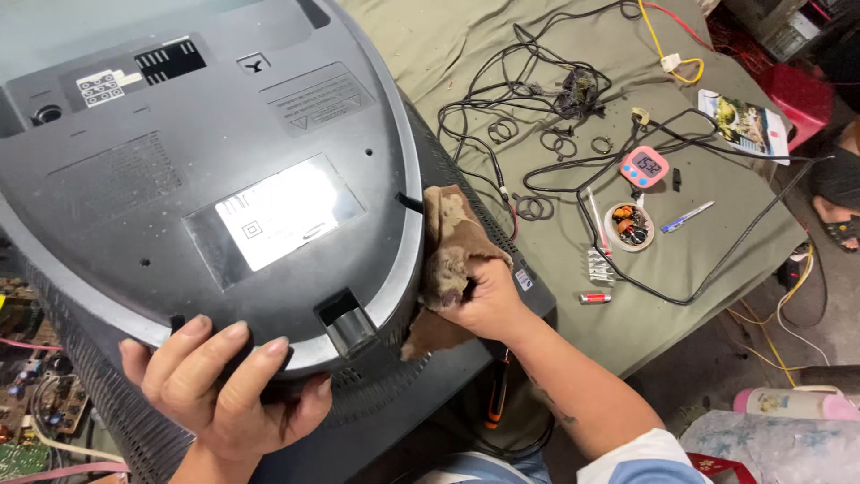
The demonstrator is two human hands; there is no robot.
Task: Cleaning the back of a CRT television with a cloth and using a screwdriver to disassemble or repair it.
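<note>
Head camera looks down: left hand [224, 381] grips the near rim of the grey television shell [206, 170]; right hand [484, 300] presses a brown rag [452, 242] to its side. Tipped back-up on the table [466, 45], long axis left-right, the shell could slide off.

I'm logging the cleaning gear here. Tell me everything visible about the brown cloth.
The brown cloth looks like soft, worn fabric, mottled tan and darker brown, crumpled and folded. The right hand grips its lower part, pressing it against the right edge of the grey television casing; a loose corner hangs below.
</note>
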